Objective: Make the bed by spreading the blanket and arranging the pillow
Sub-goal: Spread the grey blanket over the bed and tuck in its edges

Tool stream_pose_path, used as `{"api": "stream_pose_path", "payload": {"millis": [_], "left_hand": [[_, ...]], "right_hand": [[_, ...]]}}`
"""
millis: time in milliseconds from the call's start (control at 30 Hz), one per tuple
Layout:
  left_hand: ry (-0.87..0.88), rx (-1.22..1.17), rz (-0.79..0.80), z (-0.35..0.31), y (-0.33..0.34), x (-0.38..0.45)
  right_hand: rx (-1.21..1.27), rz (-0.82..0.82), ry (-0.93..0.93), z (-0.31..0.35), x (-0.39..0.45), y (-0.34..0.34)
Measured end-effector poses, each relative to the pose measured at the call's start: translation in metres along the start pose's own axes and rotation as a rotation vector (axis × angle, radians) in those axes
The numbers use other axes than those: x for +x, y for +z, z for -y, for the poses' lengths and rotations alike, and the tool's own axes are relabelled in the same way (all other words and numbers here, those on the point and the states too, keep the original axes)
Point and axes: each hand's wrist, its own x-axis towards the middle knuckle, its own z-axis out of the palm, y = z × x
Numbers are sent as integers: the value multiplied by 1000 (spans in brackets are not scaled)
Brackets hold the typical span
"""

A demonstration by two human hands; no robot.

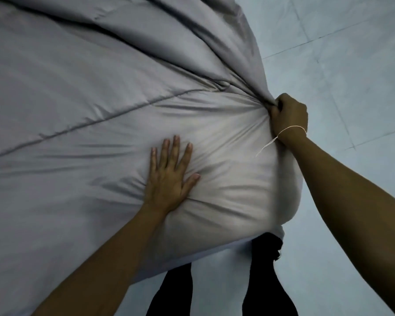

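I see the grey blanket (89,110) covering almost all the left and middle of the head view, lying over the bed with long folds that run toward its right edge. My left hand (169,174) lies flat on the blanket near the lower edge, fingers straight and a little spread, the thumb out to the right, and the cloth wrinkles around the palm. My right hand (289,116) grips a bunch of the blanket at its right edge, fingers curled tight around the gathered cloth, and many creases meet at this fist. A thin pale string (283,131) goes around the right wrist. Under the blanket's lower edge I see dark trouser legs (269,281), and to the right the pale tiled floor (351,53). I cannot tell where the pillow is.
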Motion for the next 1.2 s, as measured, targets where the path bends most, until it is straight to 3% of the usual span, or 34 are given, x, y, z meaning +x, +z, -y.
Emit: {"api": "stream_pose_path", "payload": {"millis": [67, 200, 300, 400, 467, 533, 633, 833, 967, 1200], "left_hand": [[-22, 6, 26, -3, 0, 0], [-276, 4, 32, -34, -4, -4], [-554, -94, 120, -83, -9, -4], [-710, -248, 266, -129, -36, 2], [-675, -350, 344, -147, -65, 5], [-599, -428, 304, -164, -105, 14], [-565, -497, 136, -189, -173, 40], [-528, -535, -62, -210, -290, 83], [-517, -522, -182, -204, -345, 117], [-656, -579, -308, -164, -383, 193]], "right_hand": [[21, -14, 16, -2, -5, 7], [5, -62, -266, 7, -53, 12], [-148, 232, -465, -30, -106, 3], [-257, 500, -349, -75, -120, -31], [-376, 645, -303, -91, -116, -74], [-446, 663, -345, -93, -110, -123], [-429, 558, -478, -75, -94, -192], [-277, 419, -503, -17, -64, -300], [-209, 355, -601, 30, -36, -340], [-86, 500, -623, 119, 47, -359]]}}
